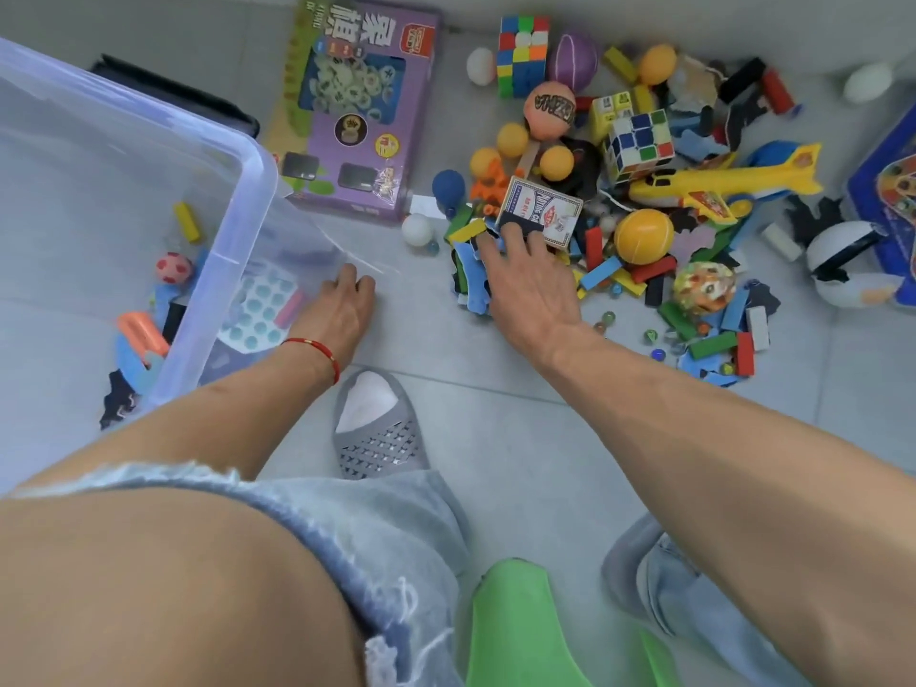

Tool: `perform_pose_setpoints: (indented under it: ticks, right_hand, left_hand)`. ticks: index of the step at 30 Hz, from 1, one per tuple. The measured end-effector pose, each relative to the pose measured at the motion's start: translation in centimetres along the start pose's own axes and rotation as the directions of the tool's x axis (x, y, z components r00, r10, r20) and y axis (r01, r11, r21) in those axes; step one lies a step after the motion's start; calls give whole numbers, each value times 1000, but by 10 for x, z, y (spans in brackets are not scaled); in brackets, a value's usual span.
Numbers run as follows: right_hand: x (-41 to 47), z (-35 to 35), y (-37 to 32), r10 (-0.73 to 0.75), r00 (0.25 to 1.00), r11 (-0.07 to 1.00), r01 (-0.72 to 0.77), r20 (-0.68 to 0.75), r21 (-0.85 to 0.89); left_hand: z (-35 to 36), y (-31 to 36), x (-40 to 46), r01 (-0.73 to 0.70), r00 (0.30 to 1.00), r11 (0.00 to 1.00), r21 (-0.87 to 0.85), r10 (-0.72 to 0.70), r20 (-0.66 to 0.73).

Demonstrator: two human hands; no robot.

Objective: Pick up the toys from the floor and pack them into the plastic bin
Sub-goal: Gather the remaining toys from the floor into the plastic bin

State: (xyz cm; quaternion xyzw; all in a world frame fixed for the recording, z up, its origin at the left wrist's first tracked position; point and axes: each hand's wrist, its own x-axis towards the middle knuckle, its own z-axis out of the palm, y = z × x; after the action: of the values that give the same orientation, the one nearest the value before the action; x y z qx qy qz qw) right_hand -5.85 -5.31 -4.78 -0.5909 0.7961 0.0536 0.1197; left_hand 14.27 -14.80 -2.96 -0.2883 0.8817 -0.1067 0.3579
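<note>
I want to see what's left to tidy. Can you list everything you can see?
plastic bin: one, clear, left; few toys inside
board game box: one, purple, top centre
puzzle cubes: two, multicoloured, in toy pile
card box: one, blue-white, under right fingertips
toy plane: one, yellow, right
big ball: one, yellow, pile middle
slipper: one, grey, centre
left hand: against bin wall
right hand: reaching onto pile
</note>
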Motion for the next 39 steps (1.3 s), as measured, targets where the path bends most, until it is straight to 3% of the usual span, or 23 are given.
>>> perform_pose_setpoints:
  ticks: [2, 6, 11, 13, 14, 15, 17, 19, 21, 23, 25, 26, 28, 30, 32, 36, 39]
  right_hand:
    - [3, -1, 2, -43, 999, 998, 44, 32, -50]
    - [9, -6, 0, -94, 993, 993, 99, 71, -60]
    - [13, -10, 11, -99, 994, 995, 99, -37, -1]
    - [11, -7, 17, -101, 989, 994, 105, -108, 36]
    - [10, -6, 20, -96, 984, 992, 106, -150, 64]
    - [8, -6, 23, -81, 980, 990, 100, -184, 98]
    - [0, -9, 29, -25, 964, 980, 76, -263, 185]
    - [-10, -11, 37, 65, 940, 950, 44, -334, 309]
    - [-21, -14, 44, 211, 923, 844, -5, -323, 536]
    - [-29, -20, 47, 415, 893, 589, -119, -173, 799]
    - [-33, -22, 49, 546, 834, 215, -237, 85, 948]
    - [-35, -22, 49, 549, 803, 14, -284, 230, 959]
    - [-37, -21, 49, 454, 758, -308, -359, 468, 881]
    - [-40, -21, 46, 342, 750, -454, -396, 566, 798]
    - [-44, -21, 41, 284, 768, -475, -408, 575, 780]
    - [-44, -15, 36, 238, 798, -423, -428, 554, 798]
    - [-43, -15, 37, 328, 795, -155, -488, 510, 859]
  left_hand:
    - [-3, 3, -1, 12, 999, 996, 90, -15, 33]
    - [6, -1, 11, 62, 998, 997, -49, -61, 9]
    - [-5, -8, 12, 0, 999, 999, -34, -2, -37]
    - [-5, -10, 16, -16, 996, 986, -163, 2, -86]
    - [-3, -11, 21, -11, 991, 950, -313, -31, -131]
    - [-3, -10, 26, 2, 982, 872, -489, -95, -165]
    - [-4, -3, 34, 57, 953, 608, -792, -270, -140]
    - [-14, 11, 36, 142, 934, 237, -961, -353, 51]
    - [-28, 24, 34, 202, 930, -210, -957, -265, 255]
    - [-38, 33, 33, 234, 924, -516, -824, -147, 354]
    - [-45, 41, 31, 259, 912, -644, -720, -82, 401]
    - [-45, 44, 32, 271, 904, -647, -713, -83, 420]
    - [-43, 46, 36, 296, 885, -562, -772, -143, 443]
    - [-39, 45, 42, 366, 876, -349, -863, -185, 446]
    - [-38, 46, 47, 434, 881, -111, -894, -157, 447]
    - [-41, 52, 50, 413, 906, 135, -901, -167, 390]
    - [-38, 58, 56, 330, 942, 318, -889, -168, 289]
